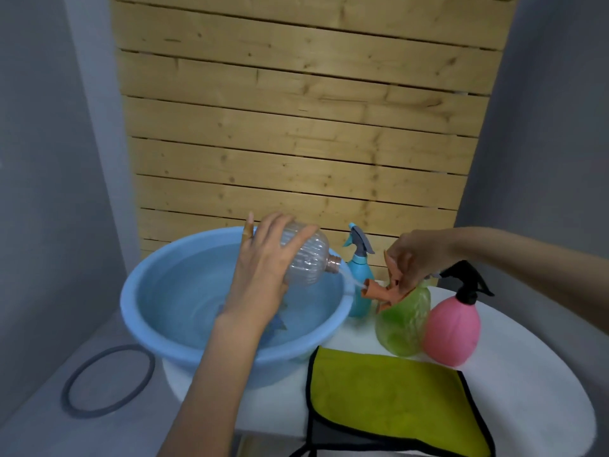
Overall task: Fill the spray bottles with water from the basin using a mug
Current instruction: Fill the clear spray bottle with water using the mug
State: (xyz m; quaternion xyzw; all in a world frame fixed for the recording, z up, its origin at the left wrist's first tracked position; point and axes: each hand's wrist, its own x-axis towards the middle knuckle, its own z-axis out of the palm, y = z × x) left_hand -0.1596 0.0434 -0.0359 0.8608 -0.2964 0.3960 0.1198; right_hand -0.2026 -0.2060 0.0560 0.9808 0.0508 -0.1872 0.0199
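The left hand (263, 258) grips a clear ribbed bottle (306, 258) around its round body, tipped on its side over the right part of the blue basin (158, 311). The bottle's copper-coloured neck points right, and a thin stream of water (354, 282) runs from it across the basin's rim. The basin holds water and sits on the left end of the white tabletop (514, 374).

The right hand (417, 258) pinches an orange spray head (387, 285) with its fingers closed around it, holding it at the top of the green bottle (403, 324). The stream reaches the spray head's nozzle end. Whether the head is screwed onto the green bottle or only held against it cannot be told.

Behind the green bottle, just beside the basin's rim, stands a teal spray bottle (359, 278) with a grey trigger. To the right, touching the green bottle, stands a pink spray bottle (451, 331) with a black trigger head. A yellow-green cloth (389, 400) with black edging lies flat in front of the bottles. A dark ring (108, 380) lies on the grey surface left of the tabletop.
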